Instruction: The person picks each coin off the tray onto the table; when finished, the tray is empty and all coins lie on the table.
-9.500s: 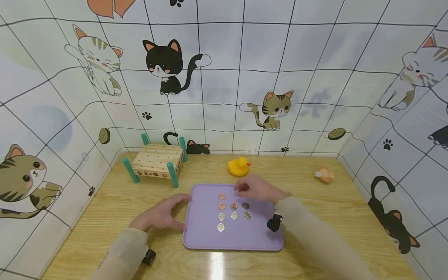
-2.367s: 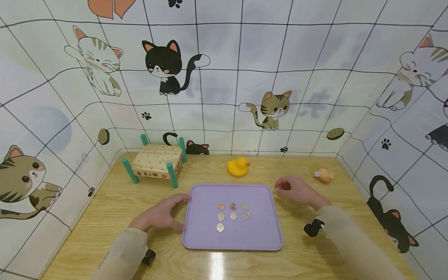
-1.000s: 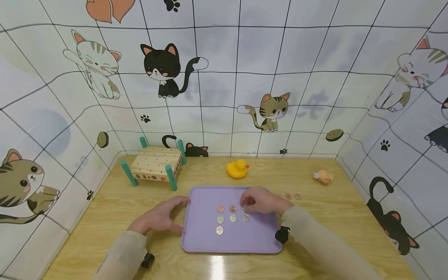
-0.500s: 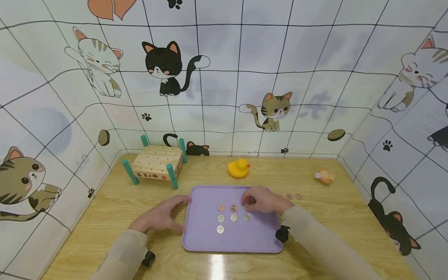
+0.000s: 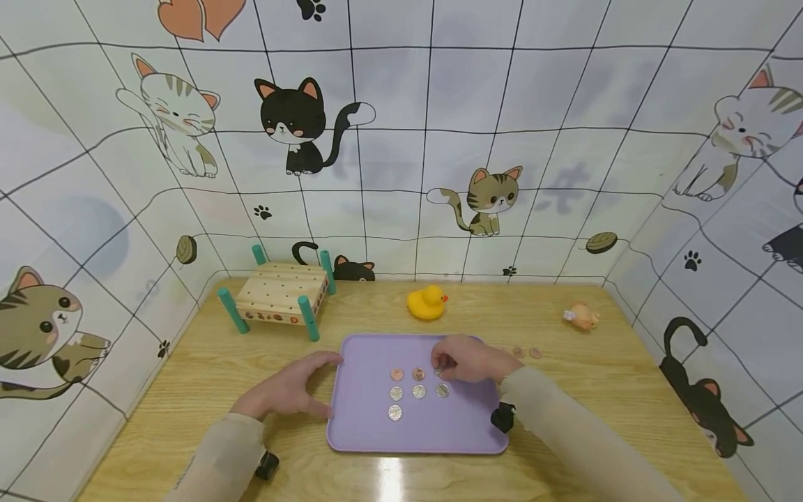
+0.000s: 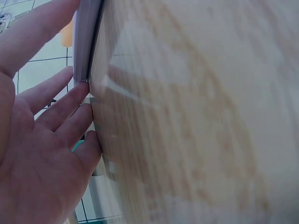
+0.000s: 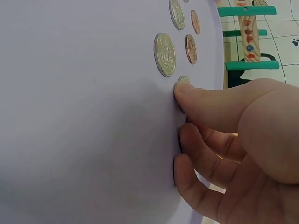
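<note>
My right hand (image 5: 467, 359) is over the right half of a lilac tray (image 5: 452, 425), pinching a small silver coin (image 7: 183, 80) with thumb and fingertips at the tray's surface. The fingers partly cover that coin. To its left are two copper coins, one plain (image 5: 396, 374) and one darker (image 5: 418, 374). Several silver coins (image 5: 419, 392) lie in front of them. At the tray's left side, my left hand (image 5: 285, 390) is spread, its thumb and fingertips touching the rim; the left wrist view shows its fingers (image 6: 70, 107) extended along the edge.
Copper coins (image 5: 517, 353) lie on the wooden table right of the tray, partly behind the right hand. A yellow rubber duck (image 5: 426, 303) sits behind the tray, a small wooden toy bed (image 5: 282, 286) back left, a small orange-pink figure (image 5: 581, 316) back right.
A copper coin from the tray's back row is gone from it. The right hand went out to the table on the right, then came back to a silver coin. The left hand stayed put.
</note>
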{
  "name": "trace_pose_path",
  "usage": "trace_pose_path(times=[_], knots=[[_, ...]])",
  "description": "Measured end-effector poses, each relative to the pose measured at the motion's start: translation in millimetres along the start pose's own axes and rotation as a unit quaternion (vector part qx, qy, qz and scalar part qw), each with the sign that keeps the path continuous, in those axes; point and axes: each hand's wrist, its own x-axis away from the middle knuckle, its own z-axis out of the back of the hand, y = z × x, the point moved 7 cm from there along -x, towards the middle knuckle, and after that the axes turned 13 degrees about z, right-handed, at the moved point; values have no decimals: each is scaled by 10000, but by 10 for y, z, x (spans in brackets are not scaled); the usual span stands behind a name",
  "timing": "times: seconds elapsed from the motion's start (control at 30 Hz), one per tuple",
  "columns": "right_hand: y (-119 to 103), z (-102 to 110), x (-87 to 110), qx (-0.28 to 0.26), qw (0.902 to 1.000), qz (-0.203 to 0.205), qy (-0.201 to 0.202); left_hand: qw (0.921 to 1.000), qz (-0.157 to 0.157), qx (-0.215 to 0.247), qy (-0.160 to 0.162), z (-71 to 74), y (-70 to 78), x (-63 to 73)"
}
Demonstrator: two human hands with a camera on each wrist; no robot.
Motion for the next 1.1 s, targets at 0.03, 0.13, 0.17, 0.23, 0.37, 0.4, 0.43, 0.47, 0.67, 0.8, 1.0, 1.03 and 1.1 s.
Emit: trace_pose_path(times=[0.03, 0.13, 0.17, 0.23, 0.37, 0.4, 0.43, 0.47, 0.67, 0.8, 1.0, 1.03, 1.1], knots=[[-1, -3, 0, 3, 10000, 9, -6, 10000, -18, 0, 5, 0, 0, 2], [-3, -8, -1, 7, 10000, 34, -31, 10000, -71, -2, 5, -3, 4, 8], [-6, -9, 0, 3, 10000, 71, -30, 10000, -82, 1, 1, -5, 2, 7], [-10, -7, 1, 27, 9999, 116, -31, 9999, -100, 6, 2, -6, 2, 4], [-23, -2, -4, 128, 9997, 219, -32, 9999, -149, -10, 7, -10, -3, -5], [-23, -3, -5, 155, 9996, 216, -43, 9999, -157, -6, 3, -13, -5, -5], [-23, -6, -7, 174, 9996, 217, -54, 9999, -166, -3, -3, -16, -8, -6], [-23, -9, -9, 188, 9996, 208, -63, 9998, -174, -7, -7, -19, -14, -9], [-6, -22, -2, 158, 9998, 22, -91, 9998, -179, -3, -34, -29, -33, -14], [26, -23, 6, -95, 9997, -192, -66, 9999, -136, -1, -33, -28, -37, -19], [68, 0, 31, -576, 9981, -143, 185, 9999, -128, -13, -11, -23, -29, -26], [73, 7, 38, -641, 9976, -124, 227, 9999, -133, -10, -9, -22, -29, -27], [82, 24, 56, -750, 9967, -130, 294, 9999, -116, -2, -10, -20, -32, -29]])
